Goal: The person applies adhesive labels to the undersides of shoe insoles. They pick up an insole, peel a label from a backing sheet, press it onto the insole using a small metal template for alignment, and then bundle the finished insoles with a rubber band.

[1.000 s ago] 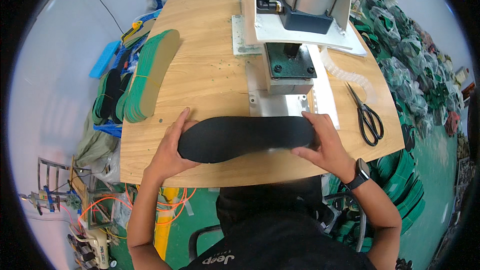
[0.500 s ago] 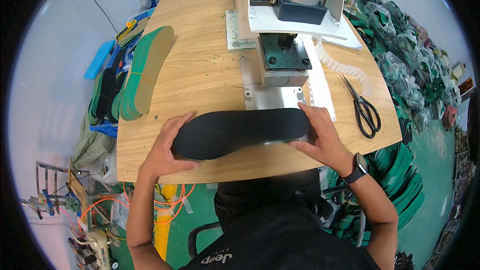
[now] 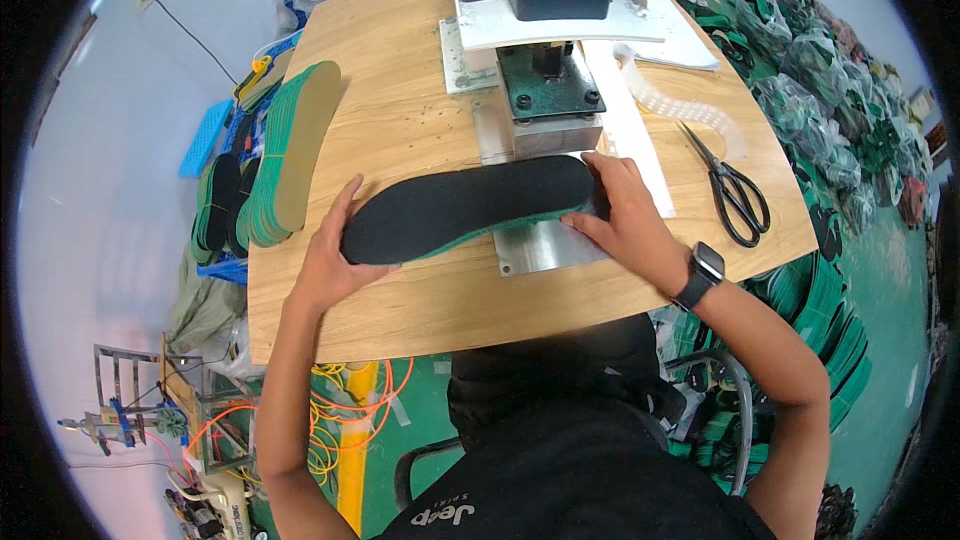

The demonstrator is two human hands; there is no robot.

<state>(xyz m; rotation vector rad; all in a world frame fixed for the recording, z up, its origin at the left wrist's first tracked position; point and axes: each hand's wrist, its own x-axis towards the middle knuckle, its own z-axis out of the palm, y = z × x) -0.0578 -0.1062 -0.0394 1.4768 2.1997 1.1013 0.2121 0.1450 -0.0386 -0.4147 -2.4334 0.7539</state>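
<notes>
A black insole (image 3: 470, 202) with a green edge is held crosswise between my two hands, above the metal base plate (image 3: 550, 248) of a small press. My left hand (image 3: 330, 250) grips its wider end, thumb along the near edge and fingers at the far side. At the narrower end, my right hand (image 3: 622, 208) pinches it between thumb and fingers. Just beyond the insole stands the press head (image 3: 552, 85), a dark green plate bolted over a metal block. The insole's far edge lies close to that block; whether they touch I cannot tell.
A banded stack of tan and green insoles (image 3: 300, 155) lies at the table's left edge. Black-handled scissors (image 3: 735, 190) and a curled strip of clear dotted tape (image 3: 685, 110) lie to the right. Plastic bags of green pieces (image 3: 815, 80) crowd the floor beyond.
Both hands have moved the insole away from me, toward the press head, and tilted it so its green near edge shows. More of the base plate is visible below it.
</notes>
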